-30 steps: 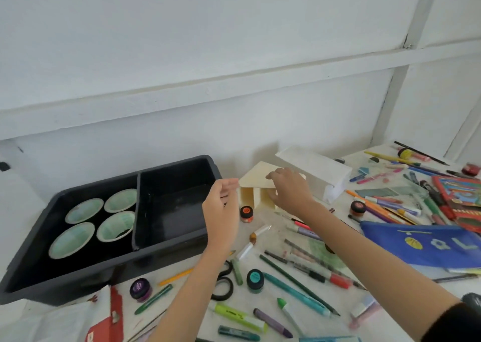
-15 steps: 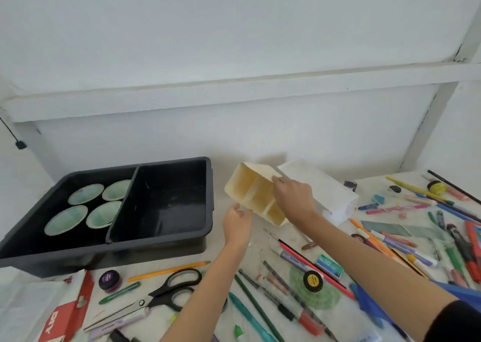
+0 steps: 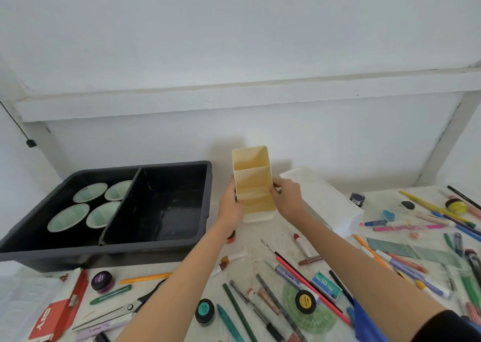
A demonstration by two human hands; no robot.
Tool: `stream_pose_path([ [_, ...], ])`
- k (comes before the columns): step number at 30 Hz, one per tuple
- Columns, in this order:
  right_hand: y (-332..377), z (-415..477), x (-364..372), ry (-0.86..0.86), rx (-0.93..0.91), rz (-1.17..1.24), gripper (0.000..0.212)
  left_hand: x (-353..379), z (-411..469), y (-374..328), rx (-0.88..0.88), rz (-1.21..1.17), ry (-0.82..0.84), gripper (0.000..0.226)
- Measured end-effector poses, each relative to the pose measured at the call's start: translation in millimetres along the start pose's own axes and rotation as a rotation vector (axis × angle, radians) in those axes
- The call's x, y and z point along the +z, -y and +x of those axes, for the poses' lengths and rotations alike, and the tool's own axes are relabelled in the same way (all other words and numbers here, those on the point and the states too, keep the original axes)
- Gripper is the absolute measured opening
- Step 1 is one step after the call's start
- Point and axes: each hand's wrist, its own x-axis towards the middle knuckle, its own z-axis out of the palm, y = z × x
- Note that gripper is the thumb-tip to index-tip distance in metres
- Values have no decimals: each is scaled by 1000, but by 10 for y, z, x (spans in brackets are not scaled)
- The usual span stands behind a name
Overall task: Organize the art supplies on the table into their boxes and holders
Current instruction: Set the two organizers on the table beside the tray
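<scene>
Left of frame: dark divided bin [image 3: 104, 254], four green-lidded cups [image 3: 68, 217] in its left compartment. Centre: left hand [image 3: 230, 209] gripping the left wall of a cream three-compartment holder [image 3: 253, 185], right hand [image 3: 287, 198] gripping its right wall, opening tilted toward the camera. Just right, white box [image 3: 325, 201]; lower right, scattered pens [image 3: 406, 228].

Table [image 3: 276, 233] w/ black bin [image 3: 130, 257], pens [image 3: 238, 311], scissors [image 3: 129, 307]
</scene>
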Motion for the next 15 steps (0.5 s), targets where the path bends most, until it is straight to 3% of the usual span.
stream_pose_path([
  [4, -7, -9, 125, 117, 13, 35, 28, -75, 46, 77, 1, -2, -7, 38],
  [15, -12, -84, 237, 123, 15, 68, 26, -159, 40, 153, 36, 335, -23, 36],
])
